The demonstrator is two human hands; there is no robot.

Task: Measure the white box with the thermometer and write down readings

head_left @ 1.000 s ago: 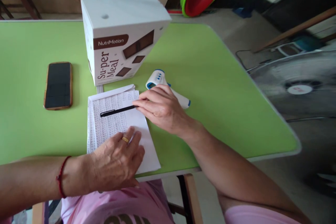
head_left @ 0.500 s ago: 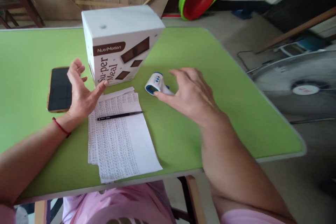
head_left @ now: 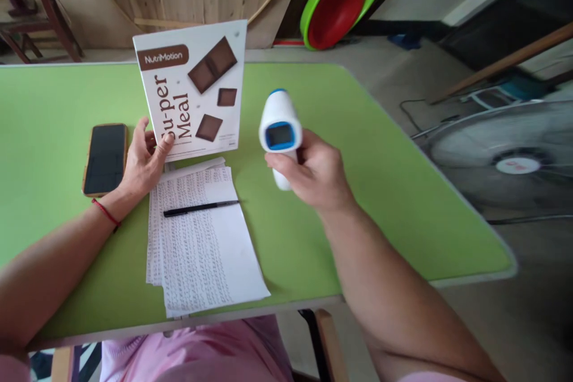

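Observation:
In my right hand [head_left: 320, 170] is a white and blue infrared thermometer [head_left: 280, 110], held by its handle above the table, its small dark screen turned toward me. My left hand [head_left: 150, 158] grips the lower left corner of a white box [head_left: 183, 95] printed with brown chocolate pieces and "NutriMotion". The thumb lies on the box's front; the other fingers are partly hidden at its side. The box is tipped so its front face looks up at me. Just below it lie sheets of handwritten paper [head_left: 210, 262], with a black pen [head_left: 201, 209] across them.
A phone [head_left: 105, 158] in a brown case lies left of my left hand on the green table [head_left: 380, 209]. To the right of the table stands a large fan [head_left: 514, 161]. Red and green basins [head_left: 338, 9] lean at the back, and a wooden chair [head_left: 40, 9] is at the far left.
My right hand has closed on the thermometer and lifted it off the table. My left hand has taken hold of the box, which has tipped back so its front faces me.

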